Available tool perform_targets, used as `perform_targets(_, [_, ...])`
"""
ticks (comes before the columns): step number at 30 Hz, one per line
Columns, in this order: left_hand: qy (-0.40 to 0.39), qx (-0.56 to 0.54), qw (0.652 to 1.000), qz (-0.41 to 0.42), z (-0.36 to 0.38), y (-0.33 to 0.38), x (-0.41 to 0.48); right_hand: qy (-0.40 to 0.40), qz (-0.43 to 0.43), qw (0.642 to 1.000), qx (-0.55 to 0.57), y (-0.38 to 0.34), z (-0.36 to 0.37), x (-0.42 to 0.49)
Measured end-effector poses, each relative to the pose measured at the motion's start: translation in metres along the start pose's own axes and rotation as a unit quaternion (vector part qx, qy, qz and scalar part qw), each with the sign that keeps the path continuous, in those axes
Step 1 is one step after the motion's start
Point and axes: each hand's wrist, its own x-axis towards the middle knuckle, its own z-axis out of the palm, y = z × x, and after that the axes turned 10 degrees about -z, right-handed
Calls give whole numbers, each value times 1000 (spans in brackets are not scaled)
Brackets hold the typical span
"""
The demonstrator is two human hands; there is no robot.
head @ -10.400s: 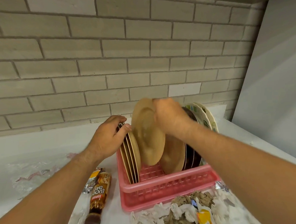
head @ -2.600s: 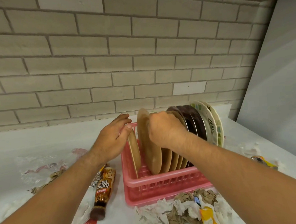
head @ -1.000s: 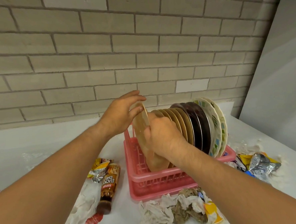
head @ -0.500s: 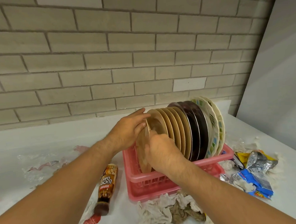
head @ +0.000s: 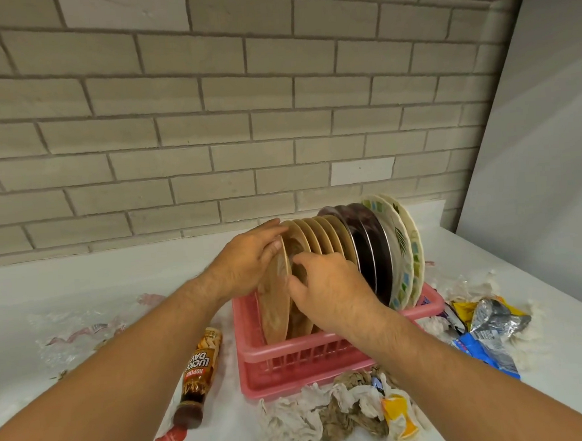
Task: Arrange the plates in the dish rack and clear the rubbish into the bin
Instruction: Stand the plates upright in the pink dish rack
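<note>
Head view: the tan plate (head: 274, 310) stands on edge in the pink rack (head: 291, 353) between both hands, left hand (head: 247, 260) curled over its top rim, right hand (head: 331, 286) pinching its right edge; the leaning row of plates (head: 362, 246) lies just to its right

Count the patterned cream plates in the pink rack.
2. Both stand at the pink rack's right end: the leaf-printed plate next to the dark plates, the last plate outermost. Another could hide behind them.
</note>
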Motion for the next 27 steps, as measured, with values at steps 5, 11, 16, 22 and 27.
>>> perform_targets(5, [9, 36, 999, -18, -2, 4, -1, 8, -17, 1000, 15, 11, -9, -13])
perform_targets(11, [18, 48, 998, -42, -5, 13, -7, 16, -27, 999, 31, 30, -22, -25])
perform_targets(16, [35, 44, 996, -66, -6, 27, -20, 9, -45, 998, 49, 41, -24, -37])
perform_targets(22, [154, 33, 987, -39, 1, 63, -49, 16, -69, 995, 74, 57, -29, -47])
perform_targets(27, [179, 7, 984, -15, 18, 89, -81, 18, -91, 993, 66, 73, -27, -66])
